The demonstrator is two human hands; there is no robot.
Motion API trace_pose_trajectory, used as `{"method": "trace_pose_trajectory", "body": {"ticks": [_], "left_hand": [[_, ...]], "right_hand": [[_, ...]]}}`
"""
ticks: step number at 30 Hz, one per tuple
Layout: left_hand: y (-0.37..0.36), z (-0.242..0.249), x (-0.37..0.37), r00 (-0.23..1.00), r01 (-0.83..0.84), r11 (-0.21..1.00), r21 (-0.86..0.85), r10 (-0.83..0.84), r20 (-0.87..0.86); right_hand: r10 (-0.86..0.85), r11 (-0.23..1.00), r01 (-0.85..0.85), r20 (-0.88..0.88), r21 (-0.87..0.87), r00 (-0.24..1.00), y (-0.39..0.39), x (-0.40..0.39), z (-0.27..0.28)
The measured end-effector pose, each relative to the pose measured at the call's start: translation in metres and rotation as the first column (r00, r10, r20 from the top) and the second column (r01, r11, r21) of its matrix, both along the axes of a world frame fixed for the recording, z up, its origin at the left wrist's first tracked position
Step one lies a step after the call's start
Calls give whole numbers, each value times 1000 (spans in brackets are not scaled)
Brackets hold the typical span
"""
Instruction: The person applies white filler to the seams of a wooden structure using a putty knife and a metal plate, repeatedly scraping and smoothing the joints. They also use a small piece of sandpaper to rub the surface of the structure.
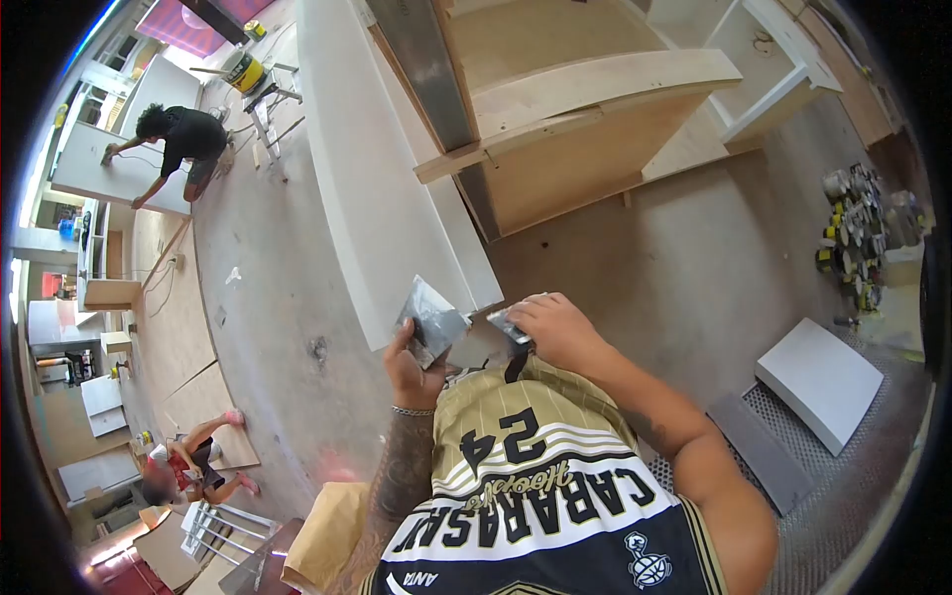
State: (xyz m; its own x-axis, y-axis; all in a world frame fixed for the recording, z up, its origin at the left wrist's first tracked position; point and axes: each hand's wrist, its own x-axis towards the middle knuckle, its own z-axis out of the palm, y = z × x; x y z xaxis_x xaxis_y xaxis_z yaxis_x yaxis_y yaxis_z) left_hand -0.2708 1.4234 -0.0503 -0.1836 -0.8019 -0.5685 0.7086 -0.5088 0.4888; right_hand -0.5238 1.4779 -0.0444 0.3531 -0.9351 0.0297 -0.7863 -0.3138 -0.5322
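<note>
My left hand (415, 373) is closed on a grey metal plate (432, 321) smeared with whitish material, held at chest height. To its right, my right hand (557, 329) grips a smaller flat tool (509, 325) with a pale, smeared surface; its fingers cover part of it. The tool and the plate are close together with a small gap between them. Just beyond my hands lies the near end of a long white panel (397, 198).
A wooden cabinet frame (575, 149) stands ahead on the right. Cans and bottles (858, 238) crowd the far right, near a white board (819, 385). One person (193, 137) works at a panel on the left; another (188, 468) sits lower left. A bucket (243, 72) rests on a stand.
</note>
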Motion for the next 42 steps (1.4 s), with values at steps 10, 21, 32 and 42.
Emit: {"method": "trace_pose_trajectory", "body": {"ticks": [10,21,32,42], "left_hand": [[-19,54,6,972,108,984,-142,-134,-193],[13,58,51,988,-138,990,-37,135,-78],[18,14,42,991,7,995,96,6,-132],[11,49,-6,474,442,595,-672,481,738]], "right_hand": [[120,977,-48,346,-208,930,-47,5,58],[-255,966,252,-57,-62,965,-213,37,-48],[46,995,-35,123,-88,991,-68,17,-20],[-685,715,-19,706,699,182,4,9,36]]}}
